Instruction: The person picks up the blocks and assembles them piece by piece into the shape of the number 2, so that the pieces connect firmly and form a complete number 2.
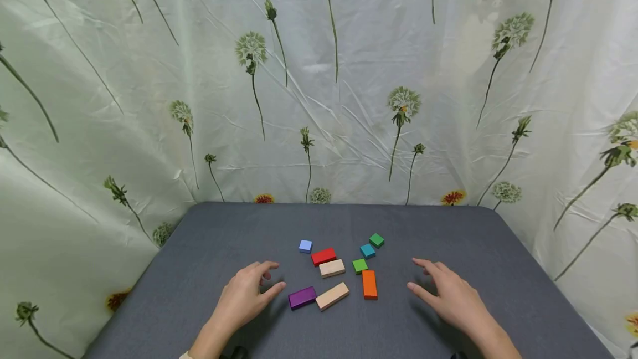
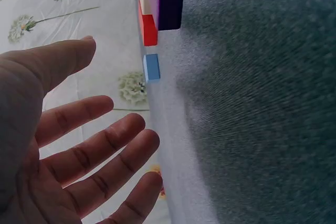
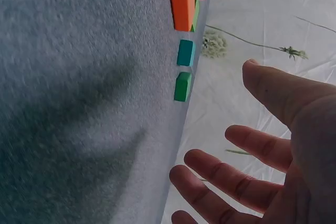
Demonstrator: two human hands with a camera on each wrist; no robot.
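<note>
Holding nothing, fingers relaxed: left hand point(image 1: 245, 293), right hand point(image 1: 451, 296).
Lying between, on table point(image 1: 224, 229): orange block point(image 1: 369, 283); purple block point(image 1: 302, 297) just beside tan block point(image 1: 332, 296). Possible fault: nudging tan block through careless pinch at purple block.

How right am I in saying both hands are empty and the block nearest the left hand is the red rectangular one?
One part is wrong: the head view shows the purple rectangular block nearest the left hand; the red rectangular block lies farther off. That hand and the right hand are both empty, as you said.
</note>
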